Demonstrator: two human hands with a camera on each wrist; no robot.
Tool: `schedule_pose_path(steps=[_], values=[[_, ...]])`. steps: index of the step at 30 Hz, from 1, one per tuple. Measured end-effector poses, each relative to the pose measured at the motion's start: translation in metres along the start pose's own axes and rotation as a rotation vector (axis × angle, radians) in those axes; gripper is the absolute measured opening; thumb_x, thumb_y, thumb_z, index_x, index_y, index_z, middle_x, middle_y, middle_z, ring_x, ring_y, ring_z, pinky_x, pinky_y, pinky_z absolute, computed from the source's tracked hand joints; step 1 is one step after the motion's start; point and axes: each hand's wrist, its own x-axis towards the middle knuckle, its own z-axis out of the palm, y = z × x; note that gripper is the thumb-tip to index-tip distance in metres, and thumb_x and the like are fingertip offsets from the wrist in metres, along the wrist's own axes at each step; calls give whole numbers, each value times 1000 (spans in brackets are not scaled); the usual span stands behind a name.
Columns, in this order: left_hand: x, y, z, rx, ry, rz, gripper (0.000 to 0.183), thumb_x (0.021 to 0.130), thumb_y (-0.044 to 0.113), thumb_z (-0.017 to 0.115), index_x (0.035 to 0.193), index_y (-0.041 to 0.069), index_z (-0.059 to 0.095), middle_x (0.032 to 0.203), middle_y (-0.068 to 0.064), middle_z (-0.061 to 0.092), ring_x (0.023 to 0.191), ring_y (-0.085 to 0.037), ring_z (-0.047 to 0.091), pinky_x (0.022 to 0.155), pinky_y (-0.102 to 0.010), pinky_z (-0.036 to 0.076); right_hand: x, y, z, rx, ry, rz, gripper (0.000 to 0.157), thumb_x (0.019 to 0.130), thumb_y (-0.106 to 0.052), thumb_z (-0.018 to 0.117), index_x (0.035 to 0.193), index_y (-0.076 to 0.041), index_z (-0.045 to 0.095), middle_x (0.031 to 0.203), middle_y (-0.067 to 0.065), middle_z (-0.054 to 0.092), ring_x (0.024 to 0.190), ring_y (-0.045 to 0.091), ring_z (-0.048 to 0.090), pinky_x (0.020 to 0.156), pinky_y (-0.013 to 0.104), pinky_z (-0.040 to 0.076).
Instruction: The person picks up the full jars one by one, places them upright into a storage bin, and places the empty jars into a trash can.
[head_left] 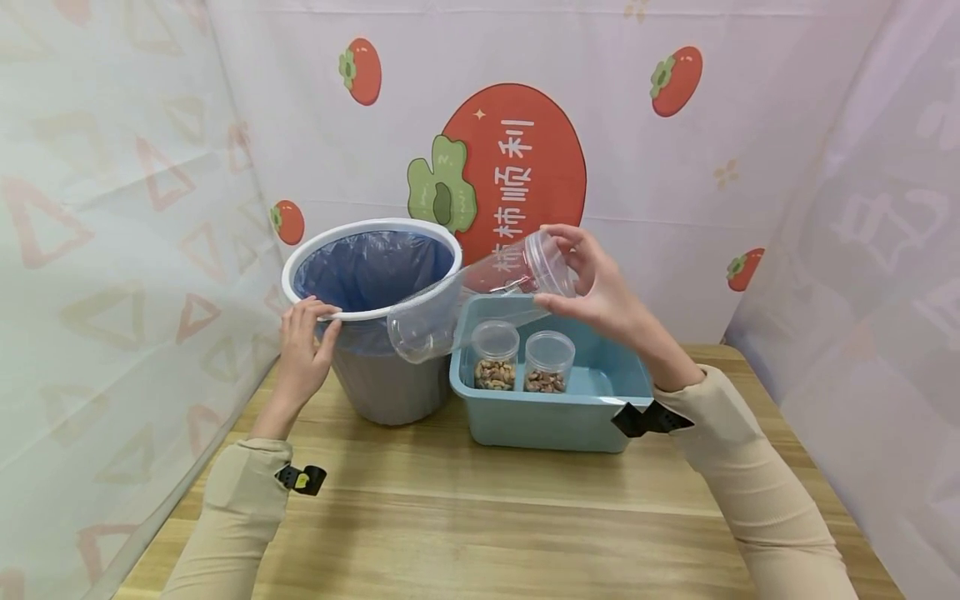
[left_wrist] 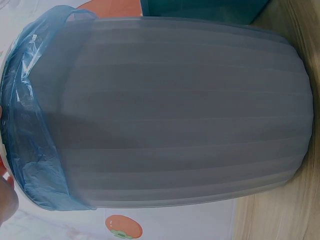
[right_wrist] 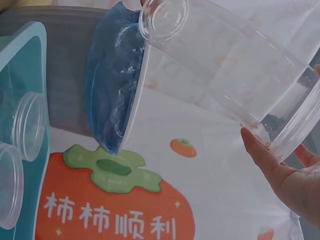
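Note:
A tall clear plastic jar point(head_left: 487, 287) slants down to the left, its lidded end up at the right and its base beside the trash can's rim. My right hand point(head_left: 600, 287) grips the lidded end between thumb and fingers; the right wrist view shows the jar see-through with nothing inside. My left hand point(head_left: 302, 354) holds the white rim of a grey trash can point(head_left: 390, 387), fingers over the edge and thumb outside. A blue bag point(left_wrist: 37, 150) lines the can and folds over its rim. In the left wrist view only a bit of the hand shows at the left edge.
Right of the can stands a light blue plastic basin point(head_left: 543, 425). Inside it, two small lidded jars point(head_left: 496, 342) hold nuts. The wooden table point(head_left: 465, 517) lies in front. Printed cloth point(head_left: 630, 175) hangs behind and at both sides.

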Motion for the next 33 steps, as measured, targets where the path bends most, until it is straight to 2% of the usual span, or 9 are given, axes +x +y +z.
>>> schedule_pose_path(steps=[5,11,16,24,29,33], values=[[0,1,0,10,3,2,15,86,6,52,97,-4,52,101,-23,49,109,-39,37,94,-49,23,10,-4,-1,10,83,30,66,70,12,63,128,2,32,112,7,39,104,20,44,75,19,48],[1,1,1,9,12,8,14,85,4,53,96,-4,53,100,-22,50,108,-38,38,93,-49,24,25,-7,2,-71,146,78,64,75,-3,66,129,-6,34,116,12,42,103,21,47,75,25,50],[1,1,1,5,10,6,13,85,3,53,96,-4,52,100,-22,50,108,-39,38,93,-49,23,38,-4,5,-200,164,114,65,75,-14,69,130,-10,35,118,10,43,105,19,47,78,30,49],[1,0,0,1,14,1,14,86,5,52,96,-4,52,101,-23,49,109,-39,37,94,-49,23,56,6,13,-236,169,152,67,75,-23,70,130,-15,33,122,9,42,106,19,50,79,32,49],[1,0,0,5,6,-4,14,86,4,52,97,-4,52,102,-23,49,109,-39,37,94,-49,23,65,15,20,-272,154,160,70,74,-27,70,132,-15,31,131,8,36,118,19,39,85,34,46],[0,1,0,6,4,-6,14,86,4,52,97,-5,52,102,-23,49,109,-39,37,94,-50,23,74,22,27,-305,156,160,72,73,-30,71,132,-14,33,132,6,36,120,18,35,88,35,44]])
